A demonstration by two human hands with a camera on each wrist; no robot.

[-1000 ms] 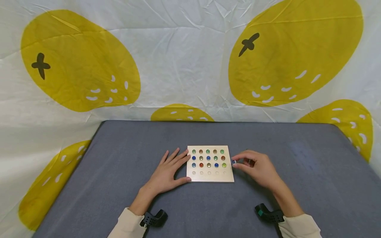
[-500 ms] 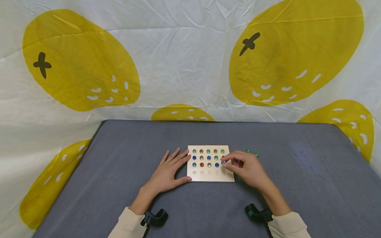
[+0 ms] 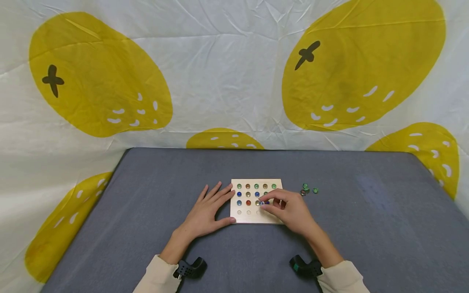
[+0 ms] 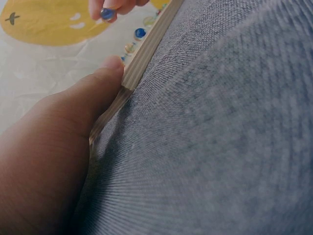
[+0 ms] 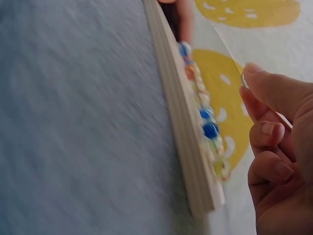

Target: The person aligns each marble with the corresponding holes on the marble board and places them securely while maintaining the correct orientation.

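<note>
A pale wooden board [image 3: 253, 220] lies on the table, with marbles such as a red marble [image 3: 248, 202] seated in its three far rows. Shallow round hollows [image 3: 239, 212] show bare in the near row. My left hand [image 3: 205, 213] lies flat with fingers spread, fingertips and thumb at the board's left edge. Above the board's right half, my right hand [image 3: 291, 209] pinches a blue marble [image 4: 107, 13] between thumb and index finger. That hand hides the right part of the board in the head view. In the right wrist view the pinched marble is mostly covered by the fingers [image 5: 269, 88].
Several loose marbles [image 3: 305, 186], mostly green, lie on the grey cloth-covered table [image 3: 366, 228] right of the board. Behind the table hangs a white curtain [image 3: 227, 81] with yellow fruit shapes. A black wrist device [image 3: 305, 266] sits below the right hand.
My right hand has moved left from beside the board to over it, carrying the blue marble. The loose marbles on the right have come into view. My left hand has stayed put.
</note>
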